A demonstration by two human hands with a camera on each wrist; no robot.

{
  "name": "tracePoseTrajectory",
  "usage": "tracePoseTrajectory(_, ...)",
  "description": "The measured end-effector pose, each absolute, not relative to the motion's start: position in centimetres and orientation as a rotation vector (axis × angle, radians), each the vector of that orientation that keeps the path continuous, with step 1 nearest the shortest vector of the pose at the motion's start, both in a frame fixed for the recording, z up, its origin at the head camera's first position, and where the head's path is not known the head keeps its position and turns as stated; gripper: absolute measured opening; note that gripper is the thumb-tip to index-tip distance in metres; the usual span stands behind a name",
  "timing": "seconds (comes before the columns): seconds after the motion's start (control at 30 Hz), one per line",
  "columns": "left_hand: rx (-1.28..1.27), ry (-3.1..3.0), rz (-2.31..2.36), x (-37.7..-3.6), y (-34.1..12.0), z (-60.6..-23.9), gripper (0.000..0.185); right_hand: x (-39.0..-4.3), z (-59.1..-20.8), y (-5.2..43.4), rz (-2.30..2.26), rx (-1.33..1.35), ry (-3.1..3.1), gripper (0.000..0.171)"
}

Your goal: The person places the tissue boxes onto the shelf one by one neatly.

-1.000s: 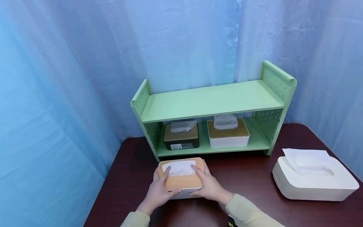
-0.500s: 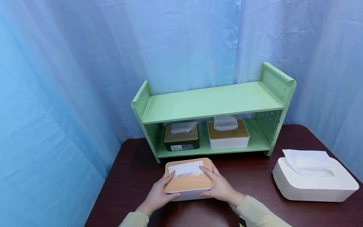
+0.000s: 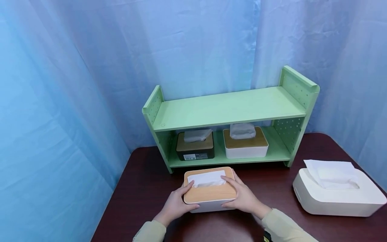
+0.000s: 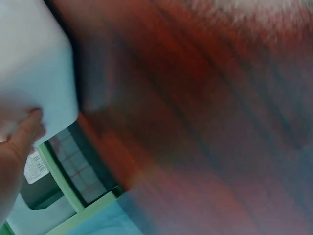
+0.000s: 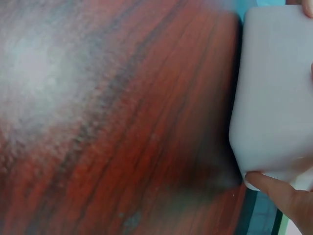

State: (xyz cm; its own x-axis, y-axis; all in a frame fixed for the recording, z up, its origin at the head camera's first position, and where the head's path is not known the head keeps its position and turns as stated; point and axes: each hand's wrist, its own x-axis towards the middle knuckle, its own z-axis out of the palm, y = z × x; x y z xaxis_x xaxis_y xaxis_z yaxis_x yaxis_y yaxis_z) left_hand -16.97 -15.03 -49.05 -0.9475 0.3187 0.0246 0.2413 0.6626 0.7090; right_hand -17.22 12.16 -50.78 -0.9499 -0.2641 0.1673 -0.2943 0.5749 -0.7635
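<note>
A tissue box (image 3: pixel 210 194) with a wood-coloured lid and white sides is in front of the shelf, a white tissue (image 3: pixel 207 178) showing at its slot. My left hand (image 3: pixel 178 202) grips its left end, thumb along the near side. At the other end, my right hand (image 3: pixel 245 198) holds it with fingers spread over the lid. Both wrist views show the white wall of the tissue box (image 4: pixel 41 68) close up, the left one with fingers against it. Fingers behind the box are partly hidden. Whether its base touches the table, I cannot tell.
Behind stands a green two-tier shelf (image 3: pixel 229 107). On its lower board sit a dark tissue box (image 3: pixel 193 146) at left and a white tissue box with a brown lid (image 3: pixel 246 151) at right. A larger white tissue box (image 3: pixel 335 201) lies on the dark red table (image 3: pixel 136 191) at right.
The tissue box has shifted to the right across the front of the shelf, both hands moving along with it and keeping their grip. The other boxes stay where they were.
</note>
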Motion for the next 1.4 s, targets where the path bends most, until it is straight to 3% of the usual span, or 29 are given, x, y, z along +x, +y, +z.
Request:
tracePoseTrajectory(0.33, 0.488, 2.766, 1.214, -16.7, -14.9, -49.4, 0.085, -16.7, -50.8, 12.3, 1.399, 0.495, -2.715, 0.093)
tracePoseTrajectory(0.53, 0.562, 2.791, 1.278, -16.4, -14.7, -47.3, 0.083, -16.4, -49.2, 12.6, 1.325, 0.542, -2.602, 0.091)
tracePoseTrajectory(0.7, 0.771, 2.929, 1.348, -16.0, -14.6, -43.9, 0.081, -16.3, -45.9, 13.0, 1.214, 0.643, -2.453, 0.091)
tracePoseTrajectory(0.9, 1.239, 3.085, 1.428, -15.6, -15.1, -39.6, 0.087, -15.8, -41.2, 13.0, 1.1, 0.811, -2.179, 0.093)
tracePoseTrajectory(1.07, 1.59, 3.114, 1.437, -15.8, -15.6, -36.3, 0.092, -15.8, -37.5, 12.8, 1.052, 0.909, -2.016, 0.082)
tracePoseTrajectory(1.2, 1.664, 3.125, 1.428, -16.4, -16.0, -34.8, 0.093, -16.6, -35.8, 12.3, 0.997, 0.929, -1.969, 0.088)
tracePoseTrajectory(1.4, 1.576, 3.174, 1.392, -18.4, -17.0, -34.1, 0.088, -18.7, -35.0, 11.5, 0.989, 0.913, -2.027, 0.091)
